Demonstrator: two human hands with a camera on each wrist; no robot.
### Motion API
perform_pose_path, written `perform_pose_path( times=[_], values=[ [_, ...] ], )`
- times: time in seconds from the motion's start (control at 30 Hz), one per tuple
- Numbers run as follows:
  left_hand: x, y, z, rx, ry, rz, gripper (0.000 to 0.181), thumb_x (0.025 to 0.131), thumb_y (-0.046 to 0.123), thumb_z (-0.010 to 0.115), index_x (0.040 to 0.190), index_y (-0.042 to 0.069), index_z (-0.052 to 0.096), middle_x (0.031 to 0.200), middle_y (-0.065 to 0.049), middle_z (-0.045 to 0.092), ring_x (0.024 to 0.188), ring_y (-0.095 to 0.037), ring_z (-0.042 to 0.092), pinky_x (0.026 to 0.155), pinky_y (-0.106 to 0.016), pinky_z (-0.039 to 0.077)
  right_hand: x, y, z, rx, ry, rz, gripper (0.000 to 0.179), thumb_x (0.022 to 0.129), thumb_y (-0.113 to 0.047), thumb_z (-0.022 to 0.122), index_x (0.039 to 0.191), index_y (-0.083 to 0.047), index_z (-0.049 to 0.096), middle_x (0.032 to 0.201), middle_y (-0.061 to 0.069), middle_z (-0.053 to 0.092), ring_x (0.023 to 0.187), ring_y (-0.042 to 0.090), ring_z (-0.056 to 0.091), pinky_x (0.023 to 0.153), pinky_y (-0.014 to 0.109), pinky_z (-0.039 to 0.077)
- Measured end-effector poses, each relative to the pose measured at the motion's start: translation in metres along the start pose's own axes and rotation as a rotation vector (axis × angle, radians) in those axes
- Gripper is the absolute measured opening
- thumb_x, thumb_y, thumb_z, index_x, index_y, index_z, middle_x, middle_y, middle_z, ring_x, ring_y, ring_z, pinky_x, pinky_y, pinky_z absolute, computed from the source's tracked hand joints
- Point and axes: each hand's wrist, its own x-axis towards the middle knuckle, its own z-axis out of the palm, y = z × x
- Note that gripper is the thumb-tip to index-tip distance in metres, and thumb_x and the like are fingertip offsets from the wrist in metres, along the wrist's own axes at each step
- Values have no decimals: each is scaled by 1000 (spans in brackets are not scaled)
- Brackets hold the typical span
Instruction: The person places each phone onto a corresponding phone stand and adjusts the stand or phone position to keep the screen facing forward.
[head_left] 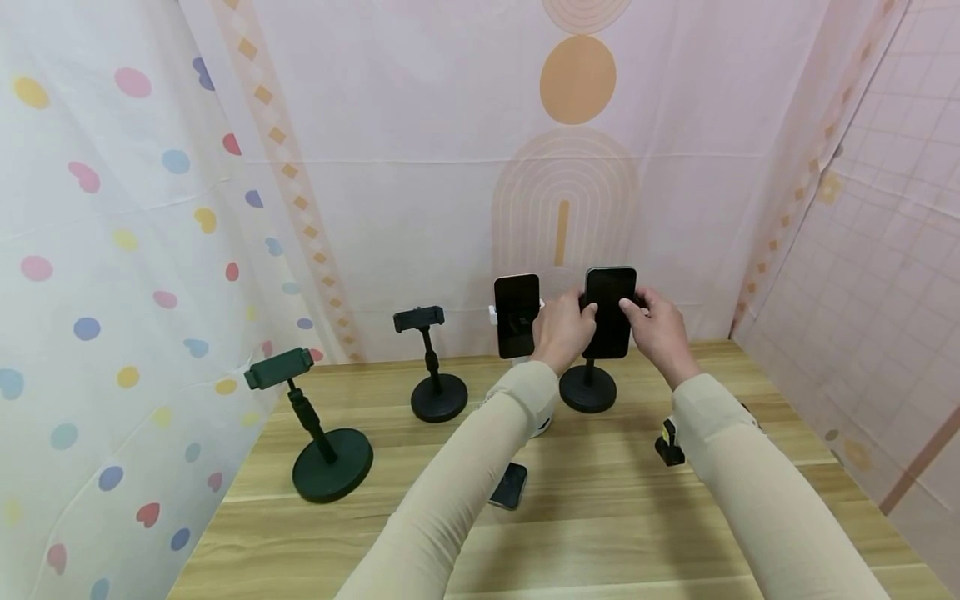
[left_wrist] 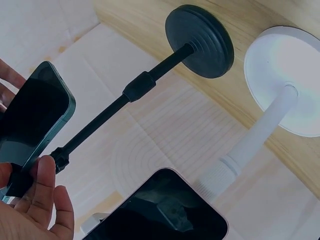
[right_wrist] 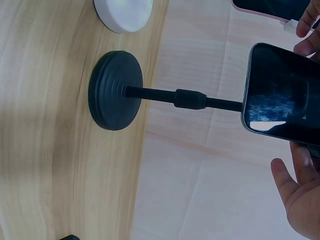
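One dark phone (head_left: 610, 321) stands upright at the top of a black stand (head_left: 588, 392), its side edges pinched by the left hand (head_left: 561, 331) and right hand (head_left: 663, 332); probably light, stiff, slippery-faced and fragile, it is best taken by those edges, away from the glass face

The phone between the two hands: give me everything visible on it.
The phone has a dark, glossy, glass-like screen with no display visible, rounded corners and a thin, metallic-looking rim; reflections show on the glass. It stands upright in portrait at the top of the black stand, screen toward the person. The left hand and right hand hold its sides. Whether it is fully clamped is unclear.
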Motion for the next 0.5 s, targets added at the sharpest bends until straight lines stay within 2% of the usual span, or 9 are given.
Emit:
perform_pose_path(
  times=[0.13,0.4,0.5],
  values=[
    [-1,-3,1,-26,-11,15,39,102,34,56,135,14,61,118,-4,69,97,-19,67,82,-36,53,-1,2,0,7,-7,7,46,107,-29,47,141,1,48,139,26,51,128,43,49,105,54,39],
    [-5,-9,0,-80,-9,83,31,101,31,58,126,14,65,106,-2,71,85,-16,66,72,-34,52,-5,4,1,27,-10,13,45,106,-31,48,140,-2,50,139,24,53,130,42,48,105,55,39],
    [-7,-12,0,-99,-24,91,33,101,31,58,129,13,64,109,-3,71,86,-17,66,75,-34,53,-7,6,1,25,-4,12,45,106,-31,49,140,-1,50,137,24,54,129,42,49,105,54,39]
  ],
)
